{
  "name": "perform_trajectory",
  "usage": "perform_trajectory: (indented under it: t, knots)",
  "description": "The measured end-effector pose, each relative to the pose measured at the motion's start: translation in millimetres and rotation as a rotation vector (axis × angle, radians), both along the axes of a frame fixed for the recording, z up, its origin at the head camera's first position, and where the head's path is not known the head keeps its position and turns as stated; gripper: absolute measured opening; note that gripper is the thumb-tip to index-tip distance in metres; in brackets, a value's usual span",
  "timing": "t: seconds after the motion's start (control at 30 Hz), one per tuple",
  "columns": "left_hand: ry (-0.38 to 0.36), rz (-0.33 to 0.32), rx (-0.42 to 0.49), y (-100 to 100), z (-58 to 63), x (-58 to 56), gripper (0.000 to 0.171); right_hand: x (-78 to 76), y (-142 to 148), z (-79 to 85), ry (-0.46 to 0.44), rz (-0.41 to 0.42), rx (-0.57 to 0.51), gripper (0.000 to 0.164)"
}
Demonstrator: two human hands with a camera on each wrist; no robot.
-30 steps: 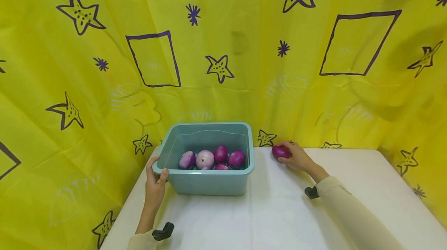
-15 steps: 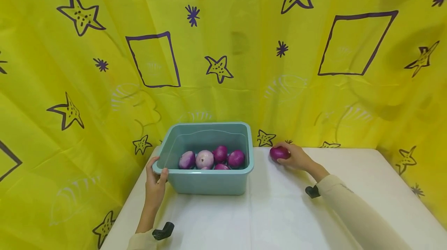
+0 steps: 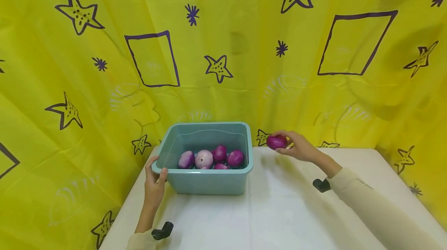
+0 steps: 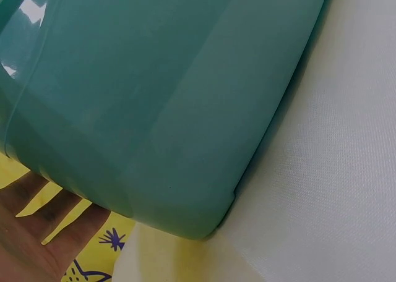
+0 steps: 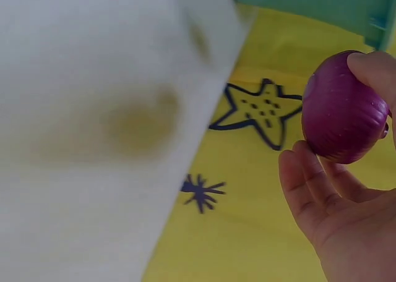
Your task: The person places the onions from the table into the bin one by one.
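Note:
A red onion (image 3: 277,142) hangs just above the table, held between the thumb and fingers of my right hand (image 3: 299,147). The right wrist view shows the same onion (image 5: 343,109) close up, with the thumb across its top. My left hand (image 3: 155,186) grips the front left corner of a teal plastic bin (image 3: 209,183), thumb over the rim. Several red onions (image 3: 204,159) lie inside the bin, some partly hidden by its front wall. In the left wrist view, fingers (image 4: 59,217) reach along the bin's side (image 4: 161,121).
A white table (image 3: 279,211) carries the bin near its back edge. Behind and on both sides hangs a yellow curtain (image 3: 223,99) with dark star and square drawings. Each wrist wears a small black device (image 3: 162,231).
My right hand has closed in slightly leftward and then lifted the red onion off the table. The left hand keeps its hold on the bin, which stays put.

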State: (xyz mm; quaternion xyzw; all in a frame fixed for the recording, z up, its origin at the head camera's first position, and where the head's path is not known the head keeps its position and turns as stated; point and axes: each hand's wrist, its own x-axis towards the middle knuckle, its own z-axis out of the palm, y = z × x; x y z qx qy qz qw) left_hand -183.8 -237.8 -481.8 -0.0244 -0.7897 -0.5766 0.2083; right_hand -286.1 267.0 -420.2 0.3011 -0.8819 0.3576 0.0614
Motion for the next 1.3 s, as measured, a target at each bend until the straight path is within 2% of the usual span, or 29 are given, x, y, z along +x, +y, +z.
perform_trajectory:
  t: [0.23,0.4,0.9,1.1,1.3]
  knots:
    - [0.008,0.005,-0.009,1,2.1,-1.3,0.054,4.2,3,38.2,-0.012,-0.058,-0.037,0.051]
    - [0.01,0.006,-0.007,1,2.9,-1.9,0.054,5.8,5,56.1,-0.007,-0.075,-0.065,0.05]
    - [0.018,-0.003,-0.006,1,1.7,-3.5,0.054,5.8,6,66.2,0.016,-0.079,-0.068,0.05]
    - [-0.002,-0.008,0.007,0,0.9,-1.2,0.054,3.6,-6,71.6,0.028,-0.032,-0.074,0.049]
    - [-0.009,-0.01,0.017,0,1.0,1.1,0.055,-6.5,-32,83.7,0.018,0.046,-0.048,0.053]
